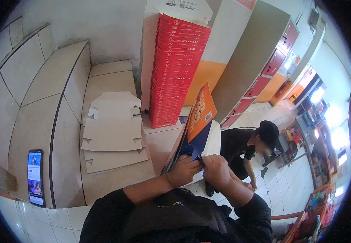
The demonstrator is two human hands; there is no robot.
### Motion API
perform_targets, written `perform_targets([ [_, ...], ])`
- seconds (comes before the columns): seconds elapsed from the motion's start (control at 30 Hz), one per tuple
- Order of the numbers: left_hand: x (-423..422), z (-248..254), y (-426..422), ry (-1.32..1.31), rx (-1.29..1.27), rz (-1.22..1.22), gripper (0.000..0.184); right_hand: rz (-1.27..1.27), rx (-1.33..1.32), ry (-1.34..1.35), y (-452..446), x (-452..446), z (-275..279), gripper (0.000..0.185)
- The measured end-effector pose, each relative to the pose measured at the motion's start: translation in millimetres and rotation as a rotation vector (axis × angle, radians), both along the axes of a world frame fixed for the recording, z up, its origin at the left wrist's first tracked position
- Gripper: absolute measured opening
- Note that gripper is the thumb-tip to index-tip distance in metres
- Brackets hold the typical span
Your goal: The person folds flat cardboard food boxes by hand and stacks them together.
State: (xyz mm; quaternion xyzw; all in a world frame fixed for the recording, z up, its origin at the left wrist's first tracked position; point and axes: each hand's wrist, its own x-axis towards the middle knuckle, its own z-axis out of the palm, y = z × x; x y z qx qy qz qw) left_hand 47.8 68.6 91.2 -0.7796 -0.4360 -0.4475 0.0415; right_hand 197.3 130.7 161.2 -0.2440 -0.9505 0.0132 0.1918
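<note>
An orange and dark blue printed cardboard box (pixel 201 117), partly folded, stands tilted in front of my body. My left hand (pixel 182 171) is closed on its near lower edge. Close beside it, my right hand (pixel 217 170) pinches a dark blue flap at the same near end. The fingertips of both hands are partly hidden by the knuckles and the card. To the left, several flat pale cardboard blanks (pixel 112 121) with notched corners lie piled on the tiled ledge.
A tall stack of red folded boxes (pixel 175 73) stands behind the work. A phone (pixel 36 178) with a lit screen rests on the left ledge. Lockers (pixel 264 69) with red doors stand at back right. A person in dark clothes (pixel 240 148) bends down nearby on the right.
</note>
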Motion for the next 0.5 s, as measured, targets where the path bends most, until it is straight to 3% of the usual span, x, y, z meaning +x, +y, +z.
perform_targets([
  [0.23,-11,2,1,0.015,-0.163,-0.003,0.030,0.008,-0.109,-0.302,1,2,36,0.010],
  [0.33,-13,8,0,0.016,-0.144,-0.068,0.018,0.019,-0.128,-0.415,-2,-5,25,0.010],
  [0.47,-16,12,-4,0.021,-0.041,-0.012,0.022,0.038,-0.220,-0.551,7,-6,34,0.014],
  [0.5,-15,15,-5,0.023,0.026,0.035,0.023,0.053,-0.291,-0.450,18,-6,37,0.016],
])
